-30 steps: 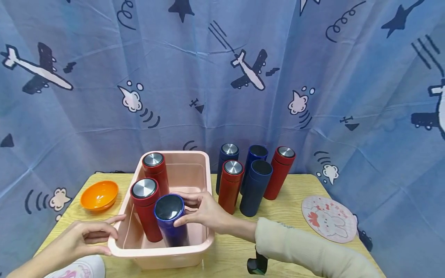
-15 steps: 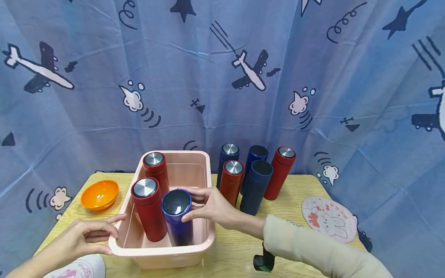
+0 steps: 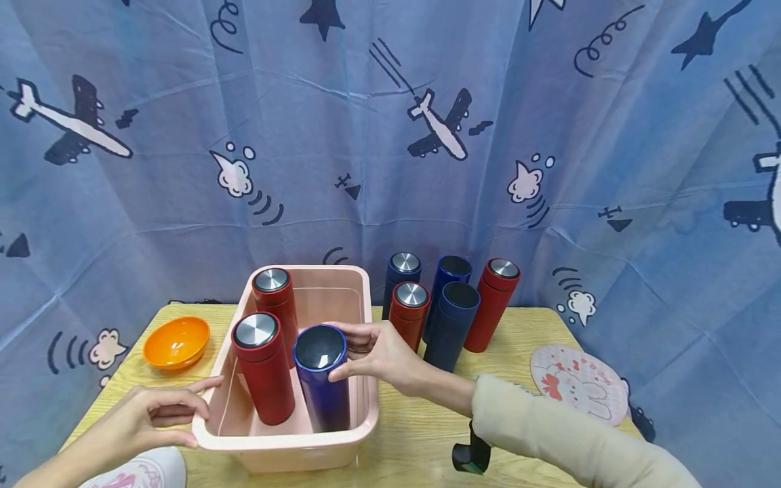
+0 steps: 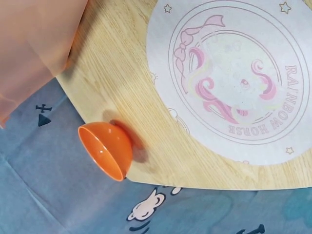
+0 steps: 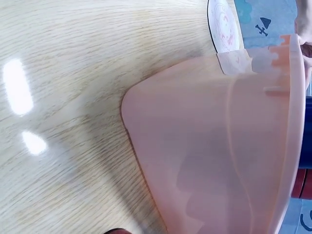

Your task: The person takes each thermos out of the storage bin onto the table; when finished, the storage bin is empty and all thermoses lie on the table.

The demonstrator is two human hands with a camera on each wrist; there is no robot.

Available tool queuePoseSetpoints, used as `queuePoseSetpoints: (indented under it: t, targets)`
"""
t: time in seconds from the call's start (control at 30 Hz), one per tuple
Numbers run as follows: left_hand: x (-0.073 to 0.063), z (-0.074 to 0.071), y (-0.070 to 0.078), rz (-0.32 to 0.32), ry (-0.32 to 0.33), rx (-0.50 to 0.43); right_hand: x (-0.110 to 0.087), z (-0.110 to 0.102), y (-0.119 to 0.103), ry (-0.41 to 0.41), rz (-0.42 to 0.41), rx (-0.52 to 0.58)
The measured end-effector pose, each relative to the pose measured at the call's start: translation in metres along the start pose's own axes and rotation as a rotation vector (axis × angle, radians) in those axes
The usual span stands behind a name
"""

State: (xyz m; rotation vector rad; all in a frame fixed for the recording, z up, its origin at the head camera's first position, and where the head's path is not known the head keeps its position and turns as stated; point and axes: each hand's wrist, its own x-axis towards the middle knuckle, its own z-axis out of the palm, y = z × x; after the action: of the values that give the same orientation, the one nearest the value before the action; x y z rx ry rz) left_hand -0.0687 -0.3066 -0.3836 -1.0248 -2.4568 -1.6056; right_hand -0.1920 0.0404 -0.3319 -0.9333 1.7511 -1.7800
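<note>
My right hand [image 3: 387,362] grips a shiny blue thermos flask [image 3: 329,403] near its dark lid, thumb in front and fingers behind. The flask stands nearly upright inside a pale pink plastic bin [image 3: 287,444], at its front right. Two red flasks with silver lids, a front one [image 3: 268,386] and a rear one [image 3: 276,301], are along the bin's left side. With fingers at the rim and thumb below, my left hand [image 3: 146,417] holds the bin's front left corner. The right wrist view shows mostly the bin's outer wall [image 5: 209,131]; neither wrist view shows its own hand.
Right of the bin stand several more flasks, among them an orange-red one [image 3: 409,315], a navy one [image 3: 450,332] and a red one [image 3: 493,305]. An orange bowl [image 3: 175,342] is at the left. Round printed mats lie at right [image 3: 579,386] and front left [image 4: 234,83].
My right hand has carried the blue flask rightward within the bin, opening a gap from the front red flask. The left hand keeps its place on the rim.
</note>
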Motion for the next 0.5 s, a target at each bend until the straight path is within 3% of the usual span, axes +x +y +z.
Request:
queuePoseSetpoints:
  t: [0.5]
  targets:
    - [0.0,0.0,-0.001,0.02,0.012,0.031,-0.01,-0.014,-0.002,-0.003,-0.043,-0.007]
